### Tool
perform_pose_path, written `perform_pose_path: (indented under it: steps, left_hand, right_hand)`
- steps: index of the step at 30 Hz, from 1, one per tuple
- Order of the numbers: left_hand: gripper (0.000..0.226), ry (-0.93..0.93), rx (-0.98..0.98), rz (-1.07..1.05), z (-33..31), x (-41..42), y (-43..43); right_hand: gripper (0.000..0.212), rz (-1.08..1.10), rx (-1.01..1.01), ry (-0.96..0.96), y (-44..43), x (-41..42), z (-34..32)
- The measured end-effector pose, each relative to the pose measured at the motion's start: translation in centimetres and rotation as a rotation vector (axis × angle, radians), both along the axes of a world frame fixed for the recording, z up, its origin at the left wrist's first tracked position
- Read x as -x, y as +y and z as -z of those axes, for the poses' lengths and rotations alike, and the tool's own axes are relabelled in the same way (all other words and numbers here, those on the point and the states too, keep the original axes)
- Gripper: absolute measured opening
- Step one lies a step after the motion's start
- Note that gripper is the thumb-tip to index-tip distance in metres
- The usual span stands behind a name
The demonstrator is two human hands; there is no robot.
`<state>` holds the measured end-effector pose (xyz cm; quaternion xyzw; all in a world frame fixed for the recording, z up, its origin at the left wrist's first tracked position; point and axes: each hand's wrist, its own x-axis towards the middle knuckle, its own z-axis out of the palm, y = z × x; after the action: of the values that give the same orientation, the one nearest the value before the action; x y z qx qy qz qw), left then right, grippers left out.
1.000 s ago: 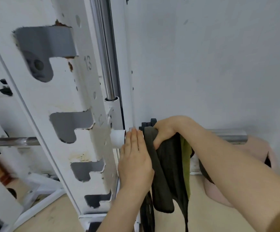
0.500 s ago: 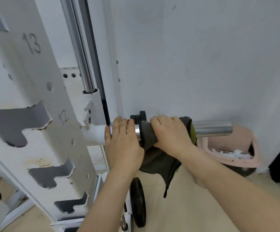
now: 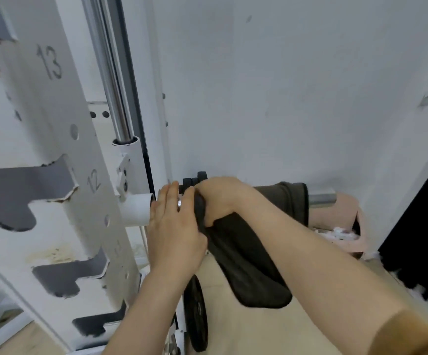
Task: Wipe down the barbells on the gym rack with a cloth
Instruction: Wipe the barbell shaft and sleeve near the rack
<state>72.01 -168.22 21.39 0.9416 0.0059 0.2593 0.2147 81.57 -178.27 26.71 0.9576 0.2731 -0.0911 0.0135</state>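
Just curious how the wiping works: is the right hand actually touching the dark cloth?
Touching. The head view shows the right hand gripping the dark cloth, which is bunched over the barbell sleeve. The fingers are curled into the fabric.

Right hand (image 3: 218, 198) grips dark cloth (image 3: 256, 254) on barbell sleeve (image 3: 321, 197); left hand (image 3: 174, 231) braces bar beside rack (image 3: 61, 201).

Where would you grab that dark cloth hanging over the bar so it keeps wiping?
Probably the cloth where it folds over the bar, from above, fingers curling round both, as the right hand does. The bar is round and level, and the flap below hangs loose; pulling that would likely just slide it off.
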Motion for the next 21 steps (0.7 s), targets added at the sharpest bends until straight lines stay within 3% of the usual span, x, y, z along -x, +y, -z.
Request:
perform_pose_path:
  steps: [3,7,11,14,16,17,21]
  left_hand:
    - [0.066,0.005,0.140,-0.079,-0.2,-0.1,-0.3]
    - [0.065,-0.078,-0.022,0.014,-0.4,-0.1,-3.1]
    - [0.070,-0.001,-0.118,0.186,0.6,-0.5,-7.1]
    - [0.070,0.050,-0.127,0.200,1.1,-0.9,-7.7]
    - [0.070,0.061,-0.072,0.220,1.2,-1.1,-7.4]
    - [0.070,0.057,-0.038,0.236,1.2,-1.1,-7.2]
    - [0.069,0.029,0.090,0.285,0.8,-0.7,-6.5]
  right_hand:
    - [0.006,-0.091,-0.072,-0.257,3.1,1.2,1.6]
    - [0.017,-0.091,-0.191,-0.654,-1.9,1.1,4.8]
    - [0.030,0.077,-0.145,-0.700,-11.6,0.1,5.6]
    - [0.038,0.281,-0.227,-0.563,-19.2,0.0,5.1]
    - [0.040,0.435,-0.519,-0.323,-22.8,0.2,5.2]
    - [0.036,0.535,-0.766,-0.220,-23.9,0.5,5.8]
    - [0.026,0.920,-2.264,0.228,-24.7,2.5,9.8]
